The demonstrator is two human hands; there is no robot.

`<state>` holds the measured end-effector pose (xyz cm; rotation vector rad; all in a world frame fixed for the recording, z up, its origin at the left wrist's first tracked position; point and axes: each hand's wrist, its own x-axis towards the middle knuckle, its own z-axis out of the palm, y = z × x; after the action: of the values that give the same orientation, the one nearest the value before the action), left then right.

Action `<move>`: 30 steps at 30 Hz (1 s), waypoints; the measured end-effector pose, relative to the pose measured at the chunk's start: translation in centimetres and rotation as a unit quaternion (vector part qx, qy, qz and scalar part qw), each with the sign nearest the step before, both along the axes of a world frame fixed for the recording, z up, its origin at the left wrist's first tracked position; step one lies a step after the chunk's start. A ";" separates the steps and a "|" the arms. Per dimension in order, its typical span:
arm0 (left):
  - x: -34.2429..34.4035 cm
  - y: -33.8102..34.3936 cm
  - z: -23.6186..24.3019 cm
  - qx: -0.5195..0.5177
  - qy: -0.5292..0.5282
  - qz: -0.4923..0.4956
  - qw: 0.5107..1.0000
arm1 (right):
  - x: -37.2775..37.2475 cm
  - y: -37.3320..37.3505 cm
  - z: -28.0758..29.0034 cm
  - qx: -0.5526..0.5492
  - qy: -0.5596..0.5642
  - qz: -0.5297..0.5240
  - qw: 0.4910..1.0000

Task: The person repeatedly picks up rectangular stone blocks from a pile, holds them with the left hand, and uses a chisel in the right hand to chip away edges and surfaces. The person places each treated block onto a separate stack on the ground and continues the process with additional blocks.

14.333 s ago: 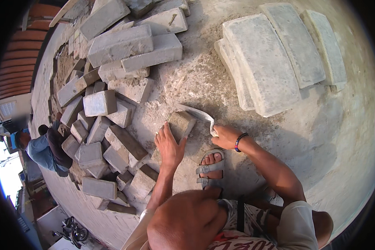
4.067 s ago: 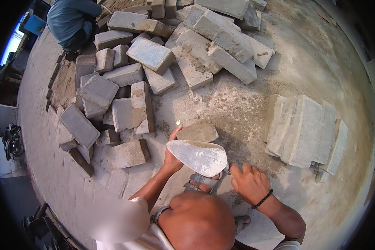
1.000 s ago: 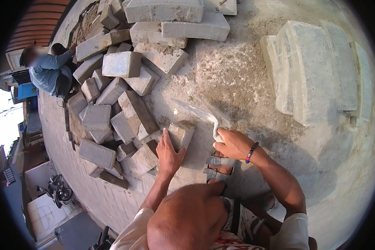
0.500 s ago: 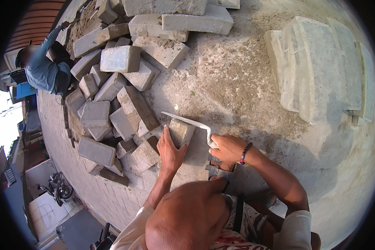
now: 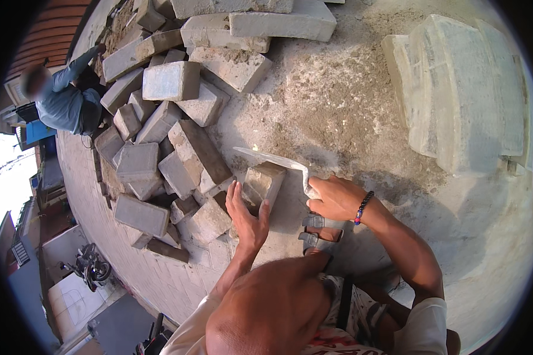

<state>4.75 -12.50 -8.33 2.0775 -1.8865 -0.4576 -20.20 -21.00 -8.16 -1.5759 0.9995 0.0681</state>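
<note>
My right hand, with a beaded bracelet at its wrist, is closed round the handle of a trowel. The trowel's thin blade points left, above the far end of a grey concrete paving block; whether it touches the block I cannot tell. My left hand holds that block from the near left, fingers along its left side and thumb against its near face. Just left of this hand lies a heap of similar blocks, tilted and stacked at odd angles.
Large concrete slabs lie at the right. Loose sandy soil covers the ground between them and the heap. My sandalled foot is beside the block. At the far left crouches another person; a motorcycle stands farther off.
The view has shifted a little. The trowel and my right hand sit slightly farther right, with the trowel blade tilted more. My left hand stays on the paving block.
</note>
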 end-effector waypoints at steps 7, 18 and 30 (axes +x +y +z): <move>-0.2 -0.2 -0.1 0.003 0.000 0.001 1.000 | 0.2 0.6 -2.9 -0.020 0.048 0.009 0.999; -0.4 -0.2 -0.8 0.084 -0.096 0.009 0.992 | 0.5 -1.6 -0.1 0.099 0.025 -0.006 0.995; 2.6 -3.2 1.8 0.206 0.145 0.078 0.964 | -1.6 1.8 -4.1 0.065 0.037 -0.041 0.996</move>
<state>7.37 -15.70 -6.50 2.2315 -1.5402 -1.1286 -21.80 -19.22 -12.29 -1.4199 1.0957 0.1327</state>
